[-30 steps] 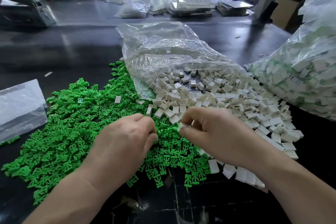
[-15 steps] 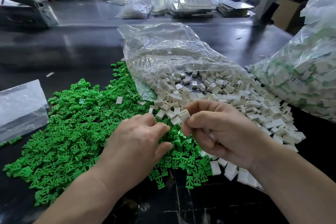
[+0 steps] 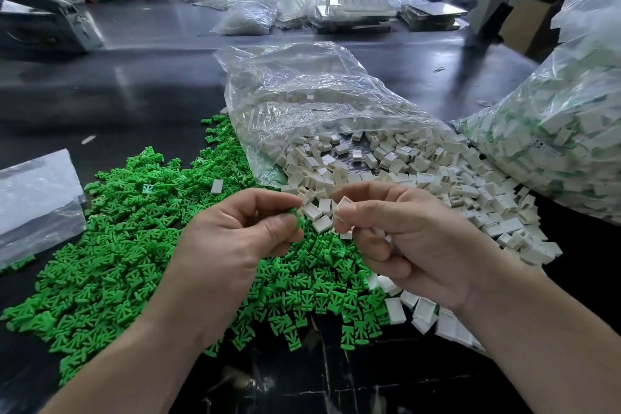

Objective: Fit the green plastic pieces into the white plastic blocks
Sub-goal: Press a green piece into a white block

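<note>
Pinching a green piece [image 3: 295, 213] in curled fingertips of the left hand [image 3: 235, 245], mostly hidden, axis unclear; gripping a white block [image 3: 343, 205], tilted corner-up, between thumb and forefinger of the right hand [image 3: 406, 239], just apart from it. Held above the green pile [image 3: 111, 245], with loose white blocks [image 3: 437, 178] spilling from a clear bag [image 3: 302, 91] behind; fuller bag [image 3: 571, 104] at right, printed label [image 3: 546, 146] too small to read.

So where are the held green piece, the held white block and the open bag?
green piece [image 3: 295, 213], head view, its exposed end.
white block [image 3: 344, 205], head view, its upper face.
open bag [image 3: 302, 91], head view, its crinkled top side.
</note>
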A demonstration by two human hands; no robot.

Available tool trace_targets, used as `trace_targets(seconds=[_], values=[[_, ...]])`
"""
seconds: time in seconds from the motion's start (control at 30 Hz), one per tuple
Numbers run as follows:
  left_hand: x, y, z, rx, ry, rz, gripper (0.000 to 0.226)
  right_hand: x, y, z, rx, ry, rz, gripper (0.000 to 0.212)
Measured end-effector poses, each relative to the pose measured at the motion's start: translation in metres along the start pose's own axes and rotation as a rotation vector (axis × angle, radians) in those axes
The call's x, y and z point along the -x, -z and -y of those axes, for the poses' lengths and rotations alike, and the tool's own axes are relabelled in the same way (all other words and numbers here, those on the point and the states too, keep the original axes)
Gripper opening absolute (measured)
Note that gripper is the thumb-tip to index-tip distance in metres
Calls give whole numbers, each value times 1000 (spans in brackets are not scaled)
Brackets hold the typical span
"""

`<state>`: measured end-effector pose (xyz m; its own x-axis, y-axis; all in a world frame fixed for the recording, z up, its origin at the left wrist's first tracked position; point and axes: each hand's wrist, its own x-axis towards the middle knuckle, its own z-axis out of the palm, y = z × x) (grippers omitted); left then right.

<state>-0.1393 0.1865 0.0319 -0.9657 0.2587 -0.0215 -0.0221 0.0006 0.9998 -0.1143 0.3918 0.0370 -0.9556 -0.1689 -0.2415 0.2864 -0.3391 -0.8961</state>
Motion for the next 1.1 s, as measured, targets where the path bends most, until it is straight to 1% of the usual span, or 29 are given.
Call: trace_targets(seconds=[0.03,0.1,0.2,0.3,0.33,0.4,0.47,0.57,0.7,0.83,0.93,1.1], values=[[-1,0,0,91,26,6,18,0,0,-1,10,-7,5,38],[-2,0,1,177,61,28,17,0,-1,-2,25,-19,19,35],[-2,1,1,240,90,47,21,1,-1,-2,30,-32,47,34],[-2,-1,3,262,76,30,22,2,-1,-1,62,-42,78,40],[-2,-1,3,261,68,21,22,2,-2,-1,90,-44,91,35],[-1,-1,2,282,61,25,20,3,-4,-1,150,-39,115,17],[0,-2,2,314,55,55,14,4,-6,-1,170,-33,116,11],[2,-4,3,285,38,84,7,4,-7,-3,134,9,112,8],[4,-5,5,232,6,84,11,4,-9,-5,155,56,110,8],[5,-6,6,144,-47,71,11,5,-8,-5,225,90,130,10],[6,-7,7,115,-73,69,10,5,-9,-6,272,102,111,12],[6,-6,7,85,-111,29,14,5,-8,-5,257,128,64,10]])
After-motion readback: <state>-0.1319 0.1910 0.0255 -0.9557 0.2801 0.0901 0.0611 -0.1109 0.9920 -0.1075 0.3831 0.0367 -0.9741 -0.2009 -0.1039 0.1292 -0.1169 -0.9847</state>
